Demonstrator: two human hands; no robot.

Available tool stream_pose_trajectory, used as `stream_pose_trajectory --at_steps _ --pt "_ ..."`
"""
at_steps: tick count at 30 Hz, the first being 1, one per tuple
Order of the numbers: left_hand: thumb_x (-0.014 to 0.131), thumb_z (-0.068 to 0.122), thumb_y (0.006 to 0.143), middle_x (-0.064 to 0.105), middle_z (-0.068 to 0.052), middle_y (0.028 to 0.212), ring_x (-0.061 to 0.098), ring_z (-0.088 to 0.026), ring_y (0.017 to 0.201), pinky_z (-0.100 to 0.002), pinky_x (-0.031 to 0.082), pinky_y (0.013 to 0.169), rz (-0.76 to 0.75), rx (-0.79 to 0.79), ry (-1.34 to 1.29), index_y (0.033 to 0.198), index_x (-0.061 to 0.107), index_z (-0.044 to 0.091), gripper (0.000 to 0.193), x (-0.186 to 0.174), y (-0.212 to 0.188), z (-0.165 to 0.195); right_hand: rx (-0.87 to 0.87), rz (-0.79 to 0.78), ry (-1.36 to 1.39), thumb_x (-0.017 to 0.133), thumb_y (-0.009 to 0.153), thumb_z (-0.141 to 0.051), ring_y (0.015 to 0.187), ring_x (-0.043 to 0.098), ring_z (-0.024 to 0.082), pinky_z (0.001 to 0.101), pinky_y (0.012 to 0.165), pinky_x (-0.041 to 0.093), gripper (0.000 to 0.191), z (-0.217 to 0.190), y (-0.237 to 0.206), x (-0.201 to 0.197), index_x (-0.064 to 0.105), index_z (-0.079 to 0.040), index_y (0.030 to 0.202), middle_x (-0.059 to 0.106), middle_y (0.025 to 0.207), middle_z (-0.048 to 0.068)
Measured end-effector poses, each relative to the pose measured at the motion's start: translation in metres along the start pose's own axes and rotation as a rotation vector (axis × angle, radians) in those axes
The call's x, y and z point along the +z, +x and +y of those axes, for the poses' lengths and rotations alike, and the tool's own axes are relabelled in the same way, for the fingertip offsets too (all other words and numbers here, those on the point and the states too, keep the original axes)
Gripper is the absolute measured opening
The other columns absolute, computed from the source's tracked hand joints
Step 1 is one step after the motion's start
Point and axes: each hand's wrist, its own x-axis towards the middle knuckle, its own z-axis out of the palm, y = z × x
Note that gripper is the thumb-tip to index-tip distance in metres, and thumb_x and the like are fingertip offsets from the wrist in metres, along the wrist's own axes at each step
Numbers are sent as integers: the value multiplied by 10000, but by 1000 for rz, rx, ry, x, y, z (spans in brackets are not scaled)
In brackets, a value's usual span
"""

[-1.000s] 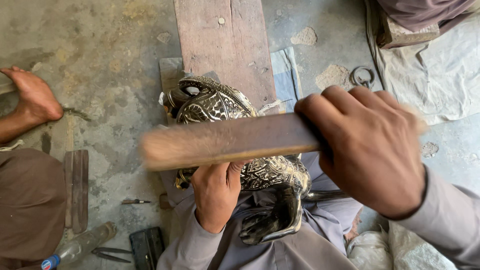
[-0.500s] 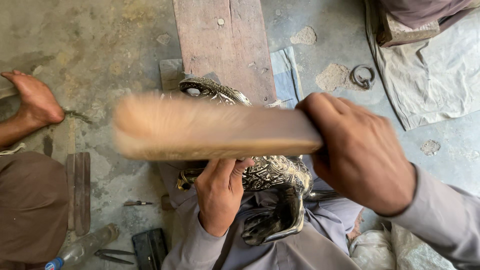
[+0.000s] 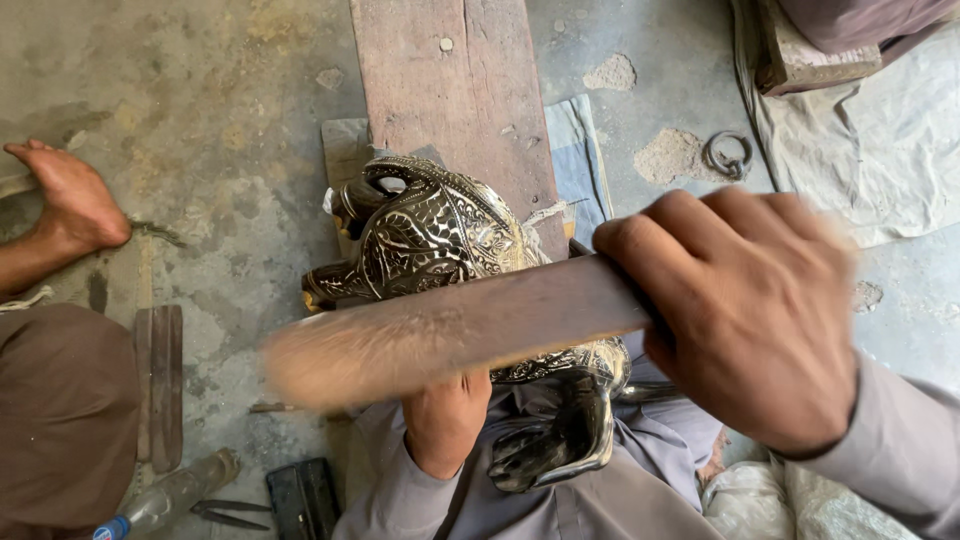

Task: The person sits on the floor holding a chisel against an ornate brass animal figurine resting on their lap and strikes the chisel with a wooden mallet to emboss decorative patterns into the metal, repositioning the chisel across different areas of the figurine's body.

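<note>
Nearest: the right hand [image 3: 745,320] is shut tight round one end of a flat wooden bat [image 3: 450,330]. The bat's long side runs left-right, w/ its blurry far end out to the left. Just under it, the left hand [image 3: 445,420] grips the shiny carved metal piece [image 3: 440,235] on the lap. Beyond that, a wood plank [image 3: 450,90] runs away over the floor.

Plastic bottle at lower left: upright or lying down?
Lying down. The plastic bottle rests on its side on the concrete floor, blue cap toward the frame's lower-left corner.
</note>
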Motion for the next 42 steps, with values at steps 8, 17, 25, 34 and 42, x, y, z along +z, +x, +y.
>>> stream_pose_trajectory --at_steps 8,17,25,34,42 --pt "710 84 958 725 -168 967 700 -366 895 -471 524 802 -37 -94 -188 1084 696 -2 153 2 -9 -3 70 -192 27 734 776 -78 744 613 150 307 715 473 326 -3 11 -2 656 -141 1087 646 893 -34" --pt "713 127 901 698 -62 1177 654 -244 1064 -401 498 961 20 -616 -1135 1247 658 97 351 25 -44 -19 -33 102 -28 712 796 -215 809 633 212 390 773 441 265 -16 -6 -4 652 -187 1054 629 856 -28" --pt "716 114 937 711 -48 1145 691 -215 1052 -372 536 937 -2 -243 -481 1220 665 105 288 24 -54 -25 -58 -27 -276 666 902 -286 779 628 165 378 804 458 138 -28 -1 -12 651 -229 1027 595 830 -50" --pt "735 114 995 728 -52 1083 734 -187 1012 -336 580 875 9 -207 -471 1193 669 91 210 23 -49 -20 -66 124 -187 677 849 -272 784 618 164 364 810 443 145 -39 5 -21 647 -238 987 581 826 -37" --pt "671 111 993 706 -158 1170 714 -220 1027 -360 613 907 126 -528 -1206 1231 569 16 276 -1 -17 -5 11 -59 48 727 699 -217 814 660 223 400 800 497 331 -24 -10 -17 630 -192 1014 624 871 4"
